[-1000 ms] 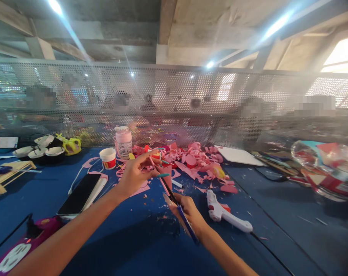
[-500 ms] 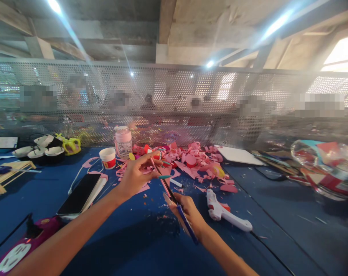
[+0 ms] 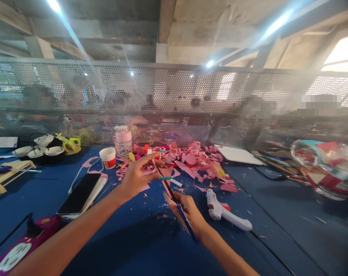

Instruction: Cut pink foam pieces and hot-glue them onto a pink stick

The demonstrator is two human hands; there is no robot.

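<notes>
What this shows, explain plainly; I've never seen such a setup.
No machine: these are a person's two bare hands, seen from a camera worn on their head, looking forward and down. The left hand pinches a thin pink strip; the right hand grips a dark, blue-handled tool, apparently scissors. On the dark blue table are a heap of pink scraps, a white plastic glue gun, a black-screened phone, a red and white cup and a clear bottle with a pink top.

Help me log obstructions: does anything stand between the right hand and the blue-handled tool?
Nothing visible does: the right hand grips the blue-handled tool directly. The pink scraps lie beyond it on the table, and the white glue gun lies to its right.
</notes>
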